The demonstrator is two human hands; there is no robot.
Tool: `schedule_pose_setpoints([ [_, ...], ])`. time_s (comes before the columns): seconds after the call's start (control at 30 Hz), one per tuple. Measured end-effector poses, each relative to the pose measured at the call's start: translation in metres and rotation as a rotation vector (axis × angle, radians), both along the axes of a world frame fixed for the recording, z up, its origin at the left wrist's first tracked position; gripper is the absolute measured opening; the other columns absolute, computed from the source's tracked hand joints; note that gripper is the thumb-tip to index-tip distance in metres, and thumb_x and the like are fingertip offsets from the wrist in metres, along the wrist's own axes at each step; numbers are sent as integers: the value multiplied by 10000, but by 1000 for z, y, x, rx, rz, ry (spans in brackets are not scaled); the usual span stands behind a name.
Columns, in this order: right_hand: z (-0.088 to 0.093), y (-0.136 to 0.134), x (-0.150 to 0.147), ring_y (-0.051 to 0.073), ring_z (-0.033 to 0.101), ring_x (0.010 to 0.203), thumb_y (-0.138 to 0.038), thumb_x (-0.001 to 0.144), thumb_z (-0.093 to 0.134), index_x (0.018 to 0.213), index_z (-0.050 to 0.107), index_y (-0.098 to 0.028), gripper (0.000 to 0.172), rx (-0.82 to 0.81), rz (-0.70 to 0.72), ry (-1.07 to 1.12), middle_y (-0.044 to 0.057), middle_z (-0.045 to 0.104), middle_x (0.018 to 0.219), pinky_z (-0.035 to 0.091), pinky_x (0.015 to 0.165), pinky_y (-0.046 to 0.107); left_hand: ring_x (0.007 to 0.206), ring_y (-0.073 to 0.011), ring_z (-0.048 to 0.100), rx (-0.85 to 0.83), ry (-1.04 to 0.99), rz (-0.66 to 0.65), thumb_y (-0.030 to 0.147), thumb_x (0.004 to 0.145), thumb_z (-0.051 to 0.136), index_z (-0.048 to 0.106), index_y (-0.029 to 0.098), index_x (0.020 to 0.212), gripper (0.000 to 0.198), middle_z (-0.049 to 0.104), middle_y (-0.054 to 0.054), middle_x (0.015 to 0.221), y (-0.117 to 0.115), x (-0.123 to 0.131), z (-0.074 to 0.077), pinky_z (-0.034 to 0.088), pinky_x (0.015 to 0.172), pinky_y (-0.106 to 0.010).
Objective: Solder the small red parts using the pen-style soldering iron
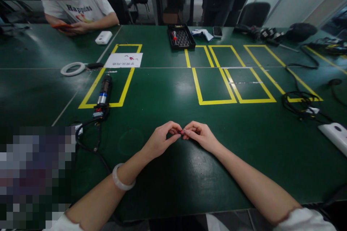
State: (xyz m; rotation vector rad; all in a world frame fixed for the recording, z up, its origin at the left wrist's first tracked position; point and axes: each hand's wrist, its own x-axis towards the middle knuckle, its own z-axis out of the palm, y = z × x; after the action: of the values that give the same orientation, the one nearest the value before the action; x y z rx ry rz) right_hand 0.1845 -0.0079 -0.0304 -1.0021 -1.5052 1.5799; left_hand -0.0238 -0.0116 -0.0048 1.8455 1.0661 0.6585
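Observation:
My left hand [165, 137] and my right hand [200, 135] meet above the near middle of the green table [162, 191]. Pinched between their fingertips is a small red and dark piece [181, 132], too small to name and partly covered by the fingers. Both hands are closed on it, thumbs toward each other. To the left lies a black and silver electric screwdriver [102, 95] with a cable, inside a yellow taped outline. Beyond it a white paper sheet [123, 60] carries small red and dark bits.
A black tray [182, 42] with a red-handled tool stands at the back, beside white gloves [202, 34] and a phone [217, 32]. Coiled black cables [298, 103] and a white power strip [334, 135] lie right. A tape roll [72, 69] lies left. A person sits across the table.

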Motion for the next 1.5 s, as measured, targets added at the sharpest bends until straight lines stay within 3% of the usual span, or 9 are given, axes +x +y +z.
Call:
schedule_pose_setpoints([
  [0.13,-1,0,1,133,622,714,-373,838,689,940,639,-167,236,42,-2,4,31,673,810,484,677,265,930,-160,594,113,98,-46,308,902,540,601,188,1032,186,630,-44,1009,5,-5,4,475,854,-296],
  [0.2,-1,1,1,133,617,728,-356,838,687,983,627,-174,240,47,-25,16,31,667,840,482,683,266,1004,-188,584,203,229,28,367,911,520,592,192,1080,253,630,-56,1067,14,-17,8,459,909,-336],
  [0.37,-2,1,2,131,601,729,-316,853,654,1068,631,-171,260,49,-19,-28,65,696,948,471,679,271,1193,-342,492,404,764,627,481,929,409,517,149,1279,494,535,-165,1300,44,-85,18,387,980,-502],
  [0.47,-2,1,1,112,558,663,-283,847,650,1051,639,-166,236,62,-9,-62,58,699,932,451,641,259,1227,-434,441,330,1010,817,524,877,473,401,93,1372,661,433,-237,1401,53,-136,19,385,945,-557],
  [0.6,-4,1,0,106,540,664,-252,844,646,1056,630,-167,229,70,-10,-60,49,689,931,437,631,248,1141,-447,499,115,1152,817,557,831,504,455,62,1235,641,490,-246,1317,57,-184,16,432,858,-538],
  [0.73,-5,1,1,107,541,675,-242,838,653,1043,627,-170,219,69,-11,-55,42,676,918,433,628,243,1057,-391,547,21,1148,742,512,815,524,486,80,1143,545,540,-210,1207,62,-201,11,458,812,-484],
  [0.97,-4,2,0,107,552,685,-260,844,658,1035,630,-176,211,61,-14,-53,40,672,927,441,633,243,1119,-385,517,122,1103,708,559,793,534,499,90,1188,613,519,-211,1195,61,-179,9,467,837,-454],
  [1.17,-5,3,0,99,529,640,-279,848,660,1029,643,-180,206,65,-36,-50,19,634,844,429,592,234,1095,-376,534,253,1071,650,546,798,536,522,134,1221,591,526,-210,1179,46,-124,10,494,817,-457],
  [1.5,-7,5,0,131,596,754,-279,849,646,998,624,-187,176,216,-139,-108,39,637,907,472,615,240,1079,-293,546,388,822,359,477,796,610,404,134,1387,714,501,-156,1250,17,-35,3,485,905,-401],
])
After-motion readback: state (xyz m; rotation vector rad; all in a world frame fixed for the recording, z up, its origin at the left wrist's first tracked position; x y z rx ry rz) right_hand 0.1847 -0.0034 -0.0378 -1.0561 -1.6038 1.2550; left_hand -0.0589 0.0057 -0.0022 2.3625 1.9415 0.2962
